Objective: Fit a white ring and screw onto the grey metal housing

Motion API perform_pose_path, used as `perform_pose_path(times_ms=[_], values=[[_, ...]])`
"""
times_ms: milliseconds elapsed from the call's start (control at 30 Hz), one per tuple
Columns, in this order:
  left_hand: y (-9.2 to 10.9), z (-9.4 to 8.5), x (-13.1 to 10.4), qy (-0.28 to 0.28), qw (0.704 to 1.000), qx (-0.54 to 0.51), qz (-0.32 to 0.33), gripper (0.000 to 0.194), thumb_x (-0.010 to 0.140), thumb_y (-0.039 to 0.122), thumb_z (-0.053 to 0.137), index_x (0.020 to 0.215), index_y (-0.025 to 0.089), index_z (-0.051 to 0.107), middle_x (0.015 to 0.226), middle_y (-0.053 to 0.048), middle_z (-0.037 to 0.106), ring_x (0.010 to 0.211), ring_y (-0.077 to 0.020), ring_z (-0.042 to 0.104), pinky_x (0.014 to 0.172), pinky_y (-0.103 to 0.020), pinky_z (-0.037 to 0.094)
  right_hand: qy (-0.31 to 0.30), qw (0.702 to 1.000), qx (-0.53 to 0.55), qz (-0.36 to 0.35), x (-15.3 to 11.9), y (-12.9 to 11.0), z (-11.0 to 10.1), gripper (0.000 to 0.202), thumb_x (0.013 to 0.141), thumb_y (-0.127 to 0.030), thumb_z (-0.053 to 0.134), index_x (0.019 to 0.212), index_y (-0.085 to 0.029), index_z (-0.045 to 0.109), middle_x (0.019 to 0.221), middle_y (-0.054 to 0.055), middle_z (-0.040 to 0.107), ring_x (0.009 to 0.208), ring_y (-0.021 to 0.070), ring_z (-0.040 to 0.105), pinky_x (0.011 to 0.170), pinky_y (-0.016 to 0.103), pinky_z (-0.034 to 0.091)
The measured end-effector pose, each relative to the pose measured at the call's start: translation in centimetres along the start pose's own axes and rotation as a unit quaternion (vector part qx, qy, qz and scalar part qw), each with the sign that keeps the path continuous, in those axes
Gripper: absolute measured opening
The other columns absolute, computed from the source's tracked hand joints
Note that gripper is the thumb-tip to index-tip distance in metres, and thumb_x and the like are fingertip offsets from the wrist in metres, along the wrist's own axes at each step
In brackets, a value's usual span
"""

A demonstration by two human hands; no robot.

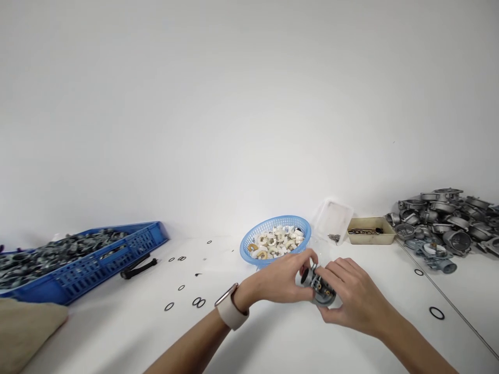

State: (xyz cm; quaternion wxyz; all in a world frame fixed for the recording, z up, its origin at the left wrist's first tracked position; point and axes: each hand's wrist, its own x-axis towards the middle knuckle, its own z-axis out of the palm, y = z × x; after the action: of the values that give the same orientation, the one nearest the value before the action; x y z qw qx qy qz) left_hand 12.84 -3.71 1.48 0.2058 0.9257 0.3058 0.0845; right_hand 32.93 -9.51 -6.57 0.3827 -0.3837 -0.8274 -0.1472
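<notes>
White counter [117, 332] under a bare wall: both hands, left hand [280, 283] and right hand [353, 298], close around a small metal carburetor body [320, 288] just before the blue basket [275, 241]. A slipped grip could drop it among loose O-rings [198, 302].

left hand [286, 278]: fingers curled, pinching | right hand [351, 298]: fingers curled, gripping | 2 wrists near

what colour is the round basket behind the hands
Light blue basket, holding white and cream ring-shaped parts; it shows best in the head view, the only one.
</notes>
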Motion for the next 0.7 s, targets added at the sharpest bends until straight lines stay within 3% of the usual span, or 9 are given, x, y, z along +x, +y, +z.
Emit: perform_pose_path(times_ms=[100, 233, 400, 567, 700], values=[[-2.1, 1.9, -0.5, -0.072, 0.99, -0.118, -0.019, 0.05, 0.068, 0.033, 0.08, 0.111, 0.024, 0.057, 0.097, 0.001, 0.062, 0.09, -0.0217, 0.06, 0.079, -0.033, 0.049, -0.121, 0.986, 0.089, 0.067, -0.1, -0.4, -0.2, 0.03, 0.065, -0.021, 0.067, 0.095, -0.021, 0.065, 0.079, 0.0, 0.064, 0.07, 0.0201, 0.055, 0.065, 0.033, 0.041], [-4.1, 4.3, -1.4, -0.073, 0.988, -0.131, -0.028, 0.057, 0.059, 0.04, 0.088, 0.109, 0.024, 0.064, 0.103, -0.001, 0.064, 0.093, -0.0242, 0.06, 0.086, -0.038, 0.05, -0.207, 0.949, 0.18, 0.154, -0.4, -1.0, 0.5, 0.028, 0.06, -0.019, 0.075, 0.085, -0.023, 0.064, 0.077, -0.004, 0.064, 0.071, 0.0175, 0.057, 0.069, 0.03, 0.042], [-5.3, 6.0, -2.1, -0.043, 0.994, -0.1, -0.019, 0.052, 0.061, 0.04, 0.088, 0.105, 0.024, 0.068, 0.099, -0.001, 0.062, 0.092, -0.0257, 0.06, 0.085, -0.039, 0.05, -0.24, 0.929, 0.194, 0.203, -0.7, -1.0, 1.6, 0.031, 0.058, -0.021, 0.081, 0.084, -0.024, 0.066, 0.078, -0.005, 0.067, 0.074, 0.0184, 0.059, 0.073, 0.03, 0.043], [-6.9, 7.0, -2.8, 0.001, 0.99, -0.143, 0.006, 0.071, 0.061, 0.033, 0.086, 0.126, 0.026, 0.06, 0.111, -0.004, 0.064, 0.099, -0.0274, 0.061, 0.09, -0.041, 0.051, -0.244, 0.938, 0.143, 0.2, -0.9, -1.2, 2.1, 0.029, 0.064, -0.028, 0.081, 0.089, -0.022, 0.067, 0.081, -0.002, 0.067, 0.078, 0.0209, 0.061, 0.077, 0.034, 0.044], [-7.4, 7.1, -3.9, 0.016, 0.988, -0.151, 0.017, 0.079, 0.063, 0.037, 0.085, 0.134, 0.028, 0.052, 0.121, -0.006, 0.062, 0.109, -0.0304, 0.06, 0.098, -0.044, 0.05, -0.251, 0.942, 0.112, 0.191, -1.1, -1.8, 2.4, 0.037, 0.068, -0.039, 0.084, 0.096, -0.022, 0.068, 0.087, 0.001, 0.068, 0.081, 0.0229, 0.062, 0.082, 0.038, 0.045]])
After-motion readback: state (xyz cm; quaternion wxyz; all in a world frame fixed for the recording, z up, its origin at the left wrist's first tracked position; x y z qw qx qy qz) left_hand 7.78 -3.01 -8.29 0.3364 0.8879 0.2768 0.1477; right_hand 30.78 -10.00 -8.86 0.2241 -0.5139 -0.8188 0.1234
